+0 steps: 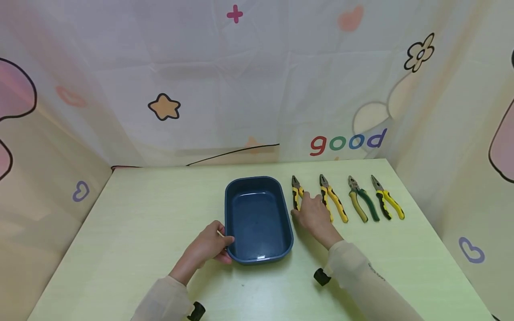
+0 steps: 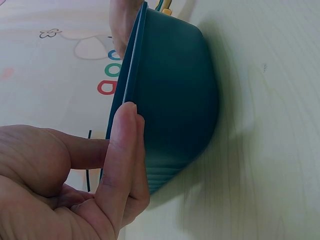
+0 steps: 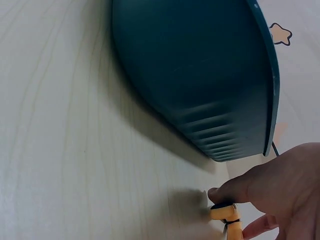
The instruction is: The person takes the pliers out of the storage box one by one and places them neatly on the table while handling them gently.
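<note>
A dark blue rectangular plastic tray (image 1: 259, 218) sits on the table, its ribbed outer wall (image 3: 210, 130) showing in the right wrist view. My left hand (image 1: 210, 243) pinches the tray's left rim, thumb inside and fingers along the outer wall, as the left wrist view (image 2: 120, 165) shows. To the right of the tray, my right hand (image 1: 315, 216) grips the handles of the leftmost yellow-and-black pliers (image 1: 296, 196). The thumb presses a handle end (image 3: 222, 211) in the right wrist view. The palm hides most of these handles.
Further right lie another yellow-and-black pair of pliers (image 1: 333, 198), a green-handled pair (image 1: 363, 200) and yellow-and-black long-nose pliers (image 1: 387, 198), jaws pointing away. Printed curtains (image 1: 225, 89) border the pale table (image 1: 160, 200) at the back and sides.
</note>
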The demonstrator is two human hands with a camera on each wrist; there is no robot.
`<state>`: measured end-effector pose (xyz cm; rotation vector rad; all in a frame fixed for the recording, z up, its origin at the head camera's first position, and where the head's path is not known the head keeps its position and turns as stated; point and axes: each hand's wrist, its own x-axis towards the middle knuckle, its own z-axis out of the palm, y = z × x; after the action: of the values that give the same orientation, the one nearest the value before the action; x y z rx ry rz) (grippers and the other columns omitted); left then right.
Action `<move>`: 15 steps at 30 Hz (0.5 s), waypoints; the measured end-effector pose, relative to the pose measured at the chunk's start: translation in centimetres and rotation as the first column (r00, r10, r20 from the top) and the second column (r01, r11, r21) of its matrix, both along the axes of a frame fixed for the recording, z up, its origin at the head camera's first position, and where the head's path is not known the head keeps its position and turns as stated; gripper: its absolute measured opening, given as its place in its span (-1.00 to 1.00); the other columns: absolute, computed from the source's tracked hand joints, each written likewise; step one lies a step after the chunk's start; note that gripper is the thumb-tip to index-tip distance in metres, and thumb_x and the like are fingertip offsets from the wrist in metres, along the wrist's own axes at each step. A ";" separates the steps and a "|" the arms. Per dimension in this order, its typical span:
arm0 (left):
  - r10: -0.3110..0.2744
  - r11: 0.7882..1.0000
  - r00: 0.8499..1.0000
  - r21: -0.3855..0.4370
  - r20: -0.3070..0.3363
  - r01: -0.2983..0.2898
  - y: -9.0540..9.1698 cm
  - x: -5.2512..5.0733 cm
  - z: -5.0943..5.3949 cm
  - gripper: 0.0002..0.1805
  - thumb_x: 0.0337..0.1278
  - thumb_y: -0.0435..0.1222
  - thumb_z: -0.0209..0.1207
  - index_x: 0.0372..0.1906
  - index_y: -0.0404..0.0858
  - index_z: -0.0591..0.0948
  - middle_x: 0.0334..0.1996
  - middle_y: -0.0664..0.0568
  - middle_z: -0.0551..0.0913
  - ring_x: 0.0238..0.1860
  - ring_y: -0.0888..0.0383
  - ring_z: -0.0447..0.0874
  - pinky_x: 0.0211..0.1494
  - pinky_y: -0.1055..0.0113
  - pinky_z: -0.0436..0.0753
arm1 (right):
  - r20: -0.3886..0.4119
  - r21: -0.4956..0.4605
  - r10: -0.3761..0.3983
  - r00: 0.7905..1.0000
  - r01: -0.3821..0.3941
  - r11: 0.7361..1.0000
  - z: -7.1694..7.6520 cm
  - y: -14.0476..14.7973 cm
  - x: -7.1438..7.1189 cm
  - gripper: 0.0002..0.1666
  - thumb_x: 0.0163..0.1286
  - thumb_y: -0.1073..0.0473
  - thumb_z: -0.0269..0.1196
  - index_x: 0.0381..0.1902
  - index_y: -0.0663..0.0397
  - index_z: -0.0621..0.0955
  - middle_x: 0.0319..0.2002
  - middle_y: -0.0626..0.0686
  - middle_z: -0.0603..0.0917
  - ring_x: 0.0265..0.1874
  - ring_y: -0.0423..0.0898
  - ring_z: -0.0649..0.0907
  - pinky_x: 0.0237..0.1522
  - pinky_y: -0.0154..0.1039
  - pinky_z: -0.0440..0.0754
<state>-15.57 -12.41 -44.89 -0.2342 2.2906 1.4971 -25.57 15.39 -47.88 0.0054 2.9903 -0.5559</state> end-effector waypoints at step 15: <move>-0.002 1.000 1.000 -0.008 0.002 0.002 0.0 0.1 0.0 -0.80 0.47 -0.40 0.17 -0.12 -0.33 0.35 -0.55 -0.20 0.62 -0.68 0.12 0.69 -0.46 0.31 0.72 | -0.024 0.014 0.008 1.000 -0.008 1.000 -0.4 0.0 0.1 -0.35 0.42 0.00 0.40 0.16 0.39 0.43 -0.09 0.44 0.52 -0.24 0.25 0.65 -0.29 0.10 0.70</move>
<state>-15.48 -12.39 -44.87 -0.2357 2.2951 1.4867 -25.51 15.37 -48.30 -0.0124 3.0165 -0.5379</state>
